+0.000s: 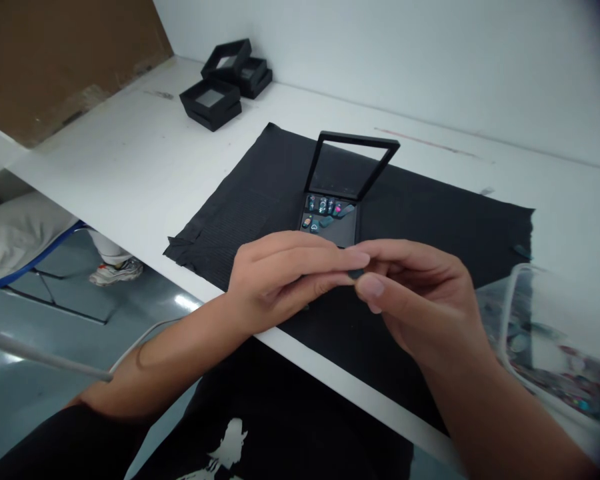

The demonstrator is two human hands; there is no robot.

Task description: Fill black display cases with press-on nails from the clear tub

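Note:
My left hand [285, 273] and my right hand [420, 293] meet at the fingertips over the black mat [420, 203]. Between them they pinch a small dark piece [355, 273], mostly covered by the fingers. Just beyond the hands stands a black box [333, 230] with its framed clear lid [350, 167] raised. Several small decorated pieces [323, 205] in dark green, some with pink or orange, lie inside it in two rows, towards its back and left. The hands hide the box's front edge.
At the back left of the white table [145, 147], several black frame boxes [211, 100] are piled. A clear plastic tub [550, 353] of small colourful pieces stands at the right. Beyond the table's left edge, a person's shoe [116, 272] and a chair show.

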